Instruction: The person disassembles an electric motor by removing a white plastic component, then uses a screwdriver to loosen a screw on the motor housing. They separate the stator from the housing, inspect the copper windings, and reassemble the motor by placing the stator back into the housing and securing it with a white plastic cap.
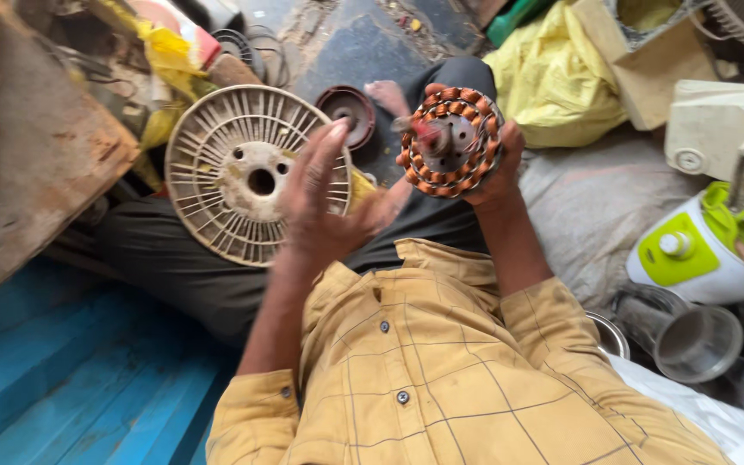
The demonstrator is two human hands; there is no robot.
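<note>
The person sits on the ground in a yellow checked shirt and dark trousers, with a blue wooden surface at the left and a grey sack at the right. Against the left knee leans a round cream fan guard with thin ribs and a hole in its middle. On the right stand a white and green appliance base and a clear plastic jar lying on its side. Between the legs, near the bare foot, a small dark red round cap rests on the floor. The right hand is closed around the edge of a fan motor stator, a ring of copper coils with a metal centre, and holds it up in front of the chest, face toward the person. The left hand is open with spread fingers, blurred, just beside the stator and not touching it, in front of the guard. The step in hand seems to be the inspection of the coils. A next move probably calls for a steady right grip, while the left fingers come to the windings gently, because the thin wires can be damaged.
</note>
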